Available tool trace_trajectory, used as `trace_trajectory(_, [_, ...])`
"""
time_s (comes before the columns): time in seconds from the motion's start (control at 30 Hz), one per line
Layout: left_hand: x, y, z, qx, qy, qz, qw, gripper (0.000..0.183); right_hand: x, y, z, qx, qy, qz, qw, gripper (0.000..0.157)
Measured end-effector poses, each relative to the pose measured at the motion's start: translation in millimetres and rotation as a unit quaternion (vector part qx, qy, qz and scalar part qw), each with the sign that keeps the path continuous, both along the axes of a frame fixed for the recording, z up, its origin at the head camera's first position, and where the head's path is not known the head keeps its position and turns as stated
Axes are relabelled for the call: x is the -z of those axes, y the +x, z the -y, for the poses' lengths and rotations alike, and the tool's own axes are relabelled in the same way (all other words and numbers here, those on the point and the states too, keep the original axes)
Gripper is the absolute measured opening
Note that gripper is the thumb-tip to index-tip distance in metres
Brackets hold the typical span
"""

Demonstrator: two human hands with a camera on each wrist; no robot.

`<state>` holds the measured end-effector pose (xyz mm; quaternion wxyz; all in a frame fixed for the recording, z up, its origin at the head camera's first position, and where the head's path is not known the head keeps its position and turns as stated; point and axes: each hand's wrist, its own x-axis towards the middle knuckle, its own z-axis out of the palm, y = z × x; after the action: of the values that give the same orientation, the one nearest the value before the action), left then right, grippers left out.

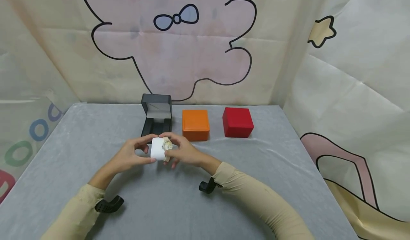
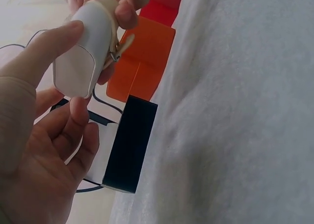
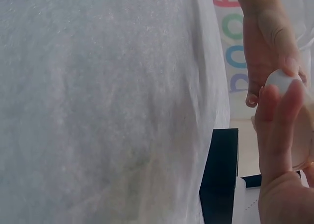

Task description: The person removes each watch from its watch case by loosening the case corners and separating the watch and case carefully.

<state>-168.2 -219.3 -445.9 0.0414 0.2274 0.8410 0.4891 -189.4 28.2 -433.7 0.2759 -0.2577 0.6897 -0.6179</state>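
Note:
A white watch cushion [image 1: 156, 149] is held in the air over the table in front of the open black box [image 1: 157, 98]. My left hand [image 1: 128, 155] grips the cushion's left end between thumb and fingers. Around its right part lies a wristwatch [image 1: 167, 145] with a pale dial and cream strap. My right hand [image 1: 189, 153] pinches the watch and cushion from the right. The left wrist view shows the strap's buckle [image 2: 114, 56], with a strap end sticking out beside it. In the right wrist view, fingers cover much of the cushion.
An orange box [image 1: 195, 125] and a red box [image 1: 238, 122], both closed, stand right of the black box. Grey cloth [image 1: 179, 204] covers the table. Printed curtains [image 1: 208, 55] hang behind and at both sides.

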Motion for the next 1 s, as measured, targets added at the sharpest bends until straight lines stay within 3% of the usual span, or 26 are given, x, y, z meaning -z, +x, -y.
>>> trace_trajectory(0.3, [1.6,-3.2,3.7,0.011,0.026,-0.015,0.9995,0.063,-1.9,-4.0,-7.5,-0.016,-0.026,0.01,0.999,0.063])
trace_trajectory(0.43, [3.3,-4.3,3.9,0.005,0.033,-0.02,0.9993,0.063,-2.1,-3.5,-8.2,-0.012,-0.033,0.013,0.999,0.061])
trace_trajectory(0.67, [0.9,-4.0,2.9,-0.005,0.027,-0.019,0.9994,0.067,-3.3,-3.2,-8.5,0.004,-0.038,0.059,0.998,0.055])
trace_trajectory(1.0, [3.9,-4.3,0.7,-0.017,0.031,-0.028,0.999,0.067,-7.2,-0.8,-6.8,0.01,-0.025,0.068,0.997,0.051])
